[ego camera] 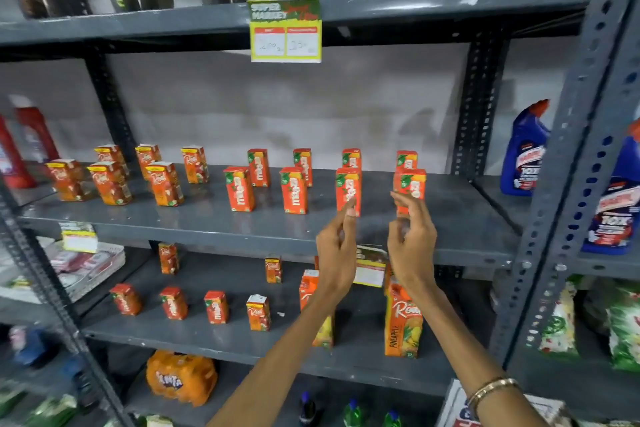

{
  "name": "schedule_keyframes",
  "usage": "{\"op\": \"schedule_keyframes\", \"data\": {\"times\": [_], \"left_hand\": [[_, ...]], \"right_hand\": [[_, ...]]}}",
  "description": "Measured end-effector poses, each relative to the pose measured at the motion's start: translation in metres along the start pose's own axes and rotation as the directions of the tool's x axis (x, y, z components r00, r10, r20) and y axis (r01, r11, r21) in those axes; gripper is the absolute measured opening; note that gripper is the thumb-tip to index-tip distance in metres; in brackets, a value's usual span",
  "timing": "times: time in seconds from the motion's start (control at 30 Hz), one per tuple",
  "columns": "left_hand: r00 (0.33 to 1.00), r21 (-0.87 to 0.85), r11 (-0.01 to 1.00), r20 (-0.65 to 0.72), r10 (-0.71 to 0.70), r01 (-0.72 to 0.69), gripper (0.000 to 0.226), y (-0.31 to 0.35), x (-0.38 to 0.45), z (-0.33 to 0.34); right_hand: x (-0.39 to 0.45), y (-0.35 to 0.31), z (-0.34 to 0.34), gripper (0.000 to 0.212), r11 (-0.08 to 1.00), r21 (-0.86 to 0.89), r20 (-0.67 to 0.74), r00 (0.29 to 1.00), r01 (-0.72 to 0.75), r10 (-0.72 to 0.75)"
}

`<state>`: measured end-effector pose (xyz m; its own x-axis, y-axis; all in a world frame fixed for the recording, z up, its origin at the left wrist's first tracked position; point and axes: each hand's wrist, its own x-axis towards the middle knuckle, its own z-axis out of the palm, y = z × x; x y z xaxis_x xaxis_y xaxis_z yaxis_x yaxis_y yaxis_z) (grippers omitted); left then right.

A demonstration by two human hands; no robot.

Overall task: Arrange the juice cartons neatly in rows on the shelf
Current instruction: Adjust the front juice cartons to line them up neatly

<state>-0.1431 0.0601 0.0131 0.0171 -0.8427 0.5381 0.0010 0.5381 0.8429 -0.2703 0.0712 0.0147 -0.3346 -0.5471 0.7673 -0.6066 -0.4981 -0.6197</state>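
On the grey metal middle shelf [207, 218], small orange juice cartons stand in two loose rows: a back row against the pale wall and a front row nearer the edge. The step in hand appears to be the squaring-up of the right end of the front row. The person's left hand [337, 243] reaches up with fingertips touching the lower front of the third small orange carton of the front row [348, 189]; the fingers are pinched loosely together and do not wrap the carton, so it is a nudge or a light touch, not a hold. The right hand [410, 236] is curled at the lower front of the rightmost small orange carton [410, 185], with fingers and thumb close about its base (whether they truly clasp it or merely rest on it cannot be told, since the hand hides the bottom of the carton).

The two cartons under the hands stand upright and roughly level with the front-row cartons to their left [293, 190], though the gaps between them look uneven. The darker orange cartons at the left end [164, 184] sit skewed and more crowded.

The next move likely calls for small, low sideways pushes to even the gaps and line up the fronts, keeping each tall, narrow carton from tipping. The lower shelf [225, 336], with its scattered cartons and two tall pineapple juice cartons [403, 319], seems not yet tidied.
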Motion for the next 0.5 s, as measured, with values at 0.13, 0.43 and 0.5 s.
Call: {"op": "schedule_keyframes", "data": {"times": [0.13,0.43,0.5], "left_hand": [[0.994,0.028,0.999,-0.104,0.025,-0.022,0.040,-0.014,0.026,-0.064],[0.965,-0.036,0.969,0.099,-0.241,0.245,0.044,-0.022,0.103,-0.130],[0.945,-0.018,0.958,0.168,-0.281,0.288,0.053,-0.025,0.111,-0.133]], "right_hand": [[-0.007,-0.038,0.065,0.036,0.999,0.046,0.051,0.999,0.014,-0.017],[0.016,-0.080,0.168,0.046,0.910,-0.136,0.292,0.861,-0.392,0.415],[0.020,-0.076,0.175,0.031,0.897,-0.192,0.299,0.847,-0.398,0.440]]}}
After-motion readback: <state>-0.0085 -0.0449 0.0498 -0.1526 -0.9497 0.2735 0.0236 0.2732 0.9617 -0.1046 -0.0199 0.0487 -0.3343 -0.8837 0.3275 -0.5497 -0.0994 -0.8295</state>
